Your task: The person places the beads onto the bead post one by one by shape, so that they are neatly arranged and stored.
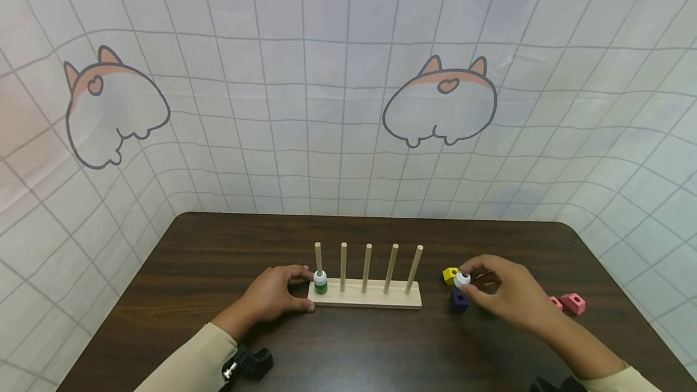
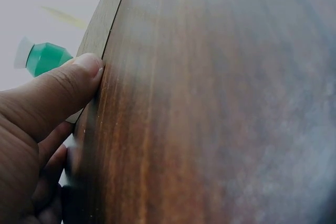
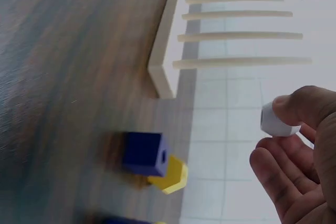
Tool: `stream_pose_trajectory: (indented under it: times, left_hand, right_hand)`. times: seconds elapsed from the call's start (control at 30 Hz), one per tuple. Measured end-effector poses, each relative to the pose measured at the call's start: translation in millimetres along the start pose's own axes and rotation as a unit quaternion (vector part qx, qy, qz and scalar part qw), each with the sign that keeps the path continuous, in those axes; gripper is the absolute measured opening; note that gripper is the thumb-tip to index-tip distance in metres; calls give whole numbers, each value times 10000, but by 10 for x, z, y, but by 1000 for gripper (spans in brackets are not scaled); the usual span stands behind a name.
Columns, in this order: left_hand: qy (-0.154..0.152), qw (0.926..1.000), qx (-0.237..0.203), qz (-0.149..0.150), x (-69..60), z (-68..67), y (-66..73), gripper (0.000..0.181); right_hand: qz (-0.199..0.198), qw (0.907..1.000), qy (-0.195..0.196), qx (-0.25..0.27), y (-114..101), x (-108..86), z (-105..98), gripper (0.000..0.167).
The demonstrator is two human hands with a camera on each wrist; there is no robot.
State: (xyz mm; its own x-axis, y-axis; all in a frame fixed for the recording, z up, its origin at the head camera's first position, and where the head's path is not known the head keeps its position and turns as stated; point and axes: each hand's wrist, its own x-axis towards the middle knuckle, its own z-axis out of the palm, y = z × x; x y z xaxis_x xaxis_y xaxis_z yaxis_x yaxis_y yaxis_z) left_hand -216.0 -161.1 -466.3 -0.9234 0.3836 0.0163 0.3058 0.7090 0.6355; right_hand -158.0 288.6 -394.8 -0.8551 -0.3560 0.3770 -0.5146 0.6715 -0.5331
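A pale wooden peg board [image 1: 365,300] with several upright pegs [image 1: 366,268] stands on the dark table. My left hand [image 1: 270,293] holds the board's left end, thumb at the front edge. On the leftmost peg a white bead [image 1: 319,276] sits above a green bead [image 1: 320,288]. To the right of the board, my right hand [image 1: 509,290] pinches another white bead [image 3: 277,119] between thumb and fingers, raised off the table. Below it lie a dark blue block [image 1: 459,300] with a hole and a yellow block [image 1: 449,275].
Two pink blocks [image 1: 573,303] lie right of my right hand, one partly hidden by the wrist. In the right wrist view another dark blue piece [image 3: 123,220] shows at the bottom edge. A white gridded cloth [image 1: 348,107] hangs behind the table [image 1: 229,247].
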Motion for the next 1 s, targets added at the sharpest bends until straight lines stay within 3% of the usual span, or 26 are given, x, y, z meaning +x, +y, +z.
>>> stream_pose_trajectory:
  times: [0.27, 0.77, 1.0]
  left_hand:
    - [39, 10000, 3, 20, -5, 7, -10, 52]
    - [-6, 10000, 4, 72, -19, -5, 2, 52]
    - [-31, 10000, 20, 28, -33, -10, -4, 52]
  right_hand:
    - [-228, 9994, 250, 46, -109, 163, -32, 29]
    - [33, 9986, 457, 259, -374, 340, -75, 28]
    - [261, 9988, 314, 285, -525, 427, -77, 26]
